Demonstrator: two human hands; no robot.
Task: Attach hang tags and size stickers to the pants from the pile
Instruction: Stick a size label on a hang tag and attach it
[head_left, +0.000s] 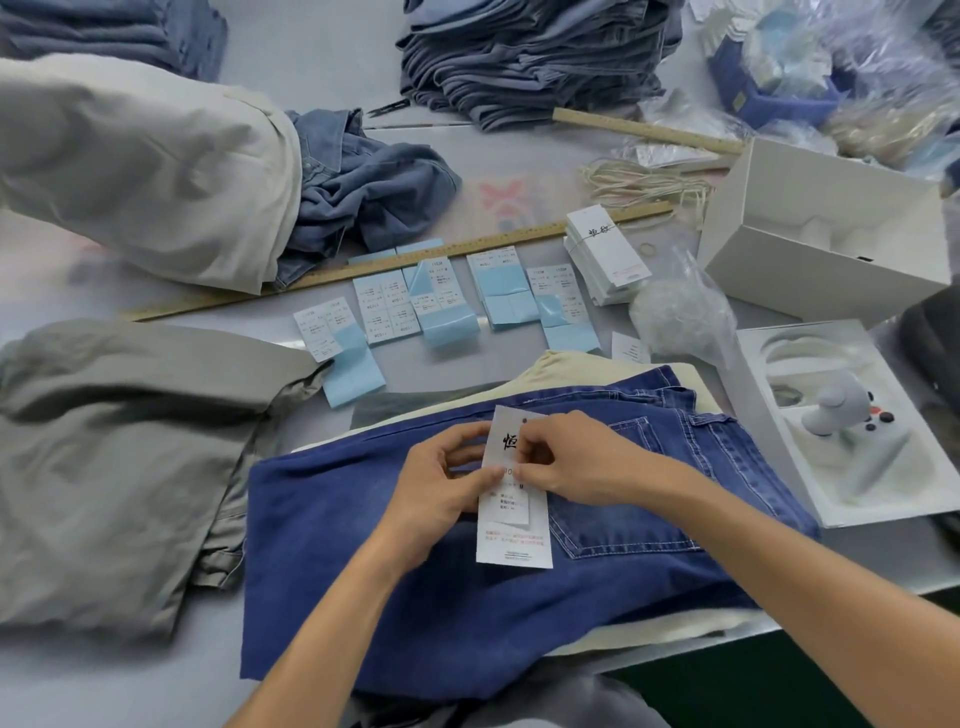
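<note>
Pants (395, 597) of dark blue denim lie folded at the near centre of the grey table (519, 171), back pocket uppermost, resting on a cream garment (566, 364) whose edges show above and below them. White hang tag (514, 540), printed with black characters at top and red text near the bottom, lies on the denim just left of the pocket. Left hand (441, 488) pinches the tag's left edge, thumb and curled fingers closed on it; right hand (576, 462) grips the tag's upper right part, fingertips bent and pressed down over a small white size sticker (506, 501) on the tag face. Beyond the pants, sheets of size stickers (389, 312) on pale blue backing lie in a row, some partly peeled. A long wooden ruler (363, 270) runs diagonally behind them. A stack of unused hang tags (608, 249) sits at the ruler's right end, with a bundle of cream cords (639, 182) behind it. A grey garment (119, 452) lies at left, a pale one (145, 166) over crumpled blue fabric at upper left, and a pile of folded grey-blue pants (530, 57) at top centre. An open white box (826, 234) and a moulded tray (852, 447) holding a grey controller (836, 410) stand at right.
</note>
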